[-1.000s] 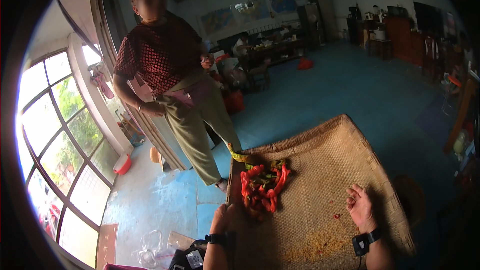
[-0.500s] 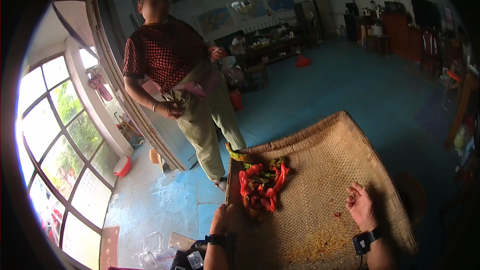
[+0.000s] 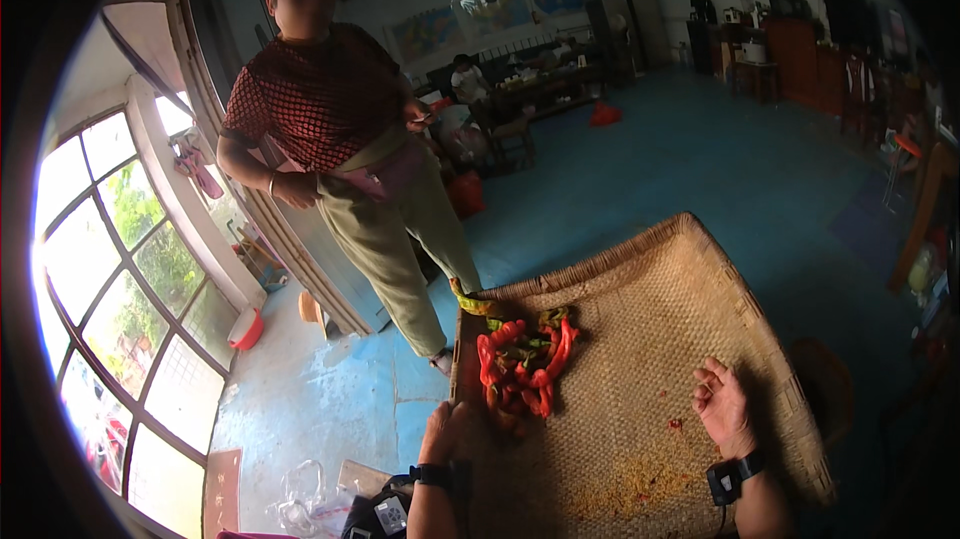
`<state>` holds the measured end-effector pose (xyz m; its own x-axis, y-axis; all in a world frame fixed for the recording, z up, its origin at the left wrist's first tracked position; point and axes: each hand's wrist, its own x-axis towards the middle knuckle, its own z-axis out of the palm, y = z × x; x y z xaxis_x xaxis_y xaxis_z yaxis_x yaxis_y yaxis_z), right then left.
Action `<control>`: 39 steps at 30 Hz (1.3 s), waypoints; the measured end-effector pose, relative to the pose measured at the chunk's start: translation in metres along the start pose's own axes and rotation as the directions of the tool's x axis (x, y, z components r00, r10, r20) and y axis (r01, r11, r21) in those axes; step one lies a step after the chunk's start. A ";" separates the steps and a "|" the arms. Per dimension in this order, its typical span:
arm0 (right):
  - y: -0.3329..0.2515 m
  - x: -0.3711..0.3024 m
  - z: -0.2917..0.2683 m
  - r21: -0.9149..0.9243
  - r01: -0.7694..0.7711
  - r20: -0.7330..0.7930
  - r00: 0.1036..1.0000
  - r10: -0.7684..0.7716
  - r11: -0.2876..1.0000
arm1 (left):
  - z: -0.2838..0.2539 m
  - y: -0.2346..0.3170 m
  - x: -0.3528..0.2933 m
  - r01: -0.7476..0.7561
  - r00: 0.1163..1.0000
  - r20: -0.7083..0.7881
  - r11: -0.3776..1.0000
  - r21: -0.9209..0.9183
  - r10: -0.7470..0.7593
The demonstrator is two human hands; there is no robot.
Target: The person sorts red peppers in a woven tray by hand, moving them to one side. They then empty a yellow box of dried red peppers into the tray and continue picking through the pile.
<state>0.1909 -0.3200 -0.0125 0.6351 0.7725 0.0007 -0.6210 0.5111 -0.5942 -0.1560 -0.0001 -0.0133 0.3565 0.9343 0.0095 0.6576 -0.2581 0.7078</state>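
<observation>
A large square tray of woven bamboo with a raised rim tilts in front of me. My left hand is closed around its left rim, with the fingers partly hidden. Just ahead of that hand lies a heap of red and dark chili peppers, and a yellow-green pepper rests in the tray's far left corner. My right hand hovers over the tray's right part, palm up, fingers loosely curled and apart, with nothing visible in it. Small yellow seeds are scattered over the near part, with a red scrap beside my right hand.
Beyond the tray's left corner stands a person in a patterned red top and light trousers. Left are a gridded window, a red basin and a clear plastic bag. Tables, chairs and a seated person are farther back.
The standing person has shifted slightly left and drawn an arm toward the hip. My hands, the tray and the peppers stay almost where they were.
</observation>
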 end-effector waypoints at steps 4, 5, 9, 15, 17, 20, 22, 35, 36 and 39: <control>0.000 0.001 -0.002 0.009 -0.008 -0.022 1.000 0.008 1.000 | -0.005 0.028 -0.011 0.004 1.000 -0.006 1.000 0.029 -0.004; -0.001 0.000 0.001 0.001 -0.009 -0.034 0.999 0.009 1.000 | -0.008 0.032 -0.013 0.006 1.000 -0.006 1.000 0.029 -0.006; -0.002 -0.001 0.005 -0.004 -0.006 -0.039 0.999 0.006 1.000 | -0.008 0.032 -0.012 0.050 0.998 0.037 0.999 -0.001 -0.050; 0.001 0.000 0.004 0.010 -0.002 -0.012 1.000 0.003 1.000 | 0.010 -0.033 0.017 -0.022 1.000 0.002 1.000 -0.013 0.022; 0.000 0.000 0.004 0.010 0.000 -0.012 1.000 0.001 1.000 | 0.012 -0.037 0.019 -0.048 0.999 -0.013 0.999 0.001 0.048; 0.000 0.000 0.002 0.009 0.002 -0.019 1.000 -0.002 1.000 | 0.012 -0.024 0.015 -0.038 0.999 -0.005 0.999 -0.010 0.038; 0.000 0.000 0.001 0.011 -0.005 -0.021 1.000 0.005 1.000 | 0.009 -0.018 0.011 0.014 1.000 0.016 0.997 -0.078 -0.013; -0.002 0.000 0.003 0.019 -0.008 -0.023 1.000 0.009 1.000 | -0.002 0.015 -0.004 0.029 0.999 0.017 0.999 -0.038 -0.029; -0.002 0.000 0.003 0.030 -0.014 -0.018 1.000 0.015 0.999 | -0.002 0.012 -0.003 0.065 0.997 0.038 0.997 -0.049 -0.063; -0.002 -0.002 0.003 0.010 -0.003 -0.048 0.999 0.004 1.000 | -0.002 0.014 -0.003 0.087 0.994 0.066 0.994 -0.070 -0.082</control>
<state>0.1897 -0.3211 -0.0092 0.6541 0.7554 -0.0400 -0.6278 0.5126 -0.5858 -0.1490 -0.0060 -0.0017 0.3444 0.9340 -0.0952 0.6377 -0.1583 0.7538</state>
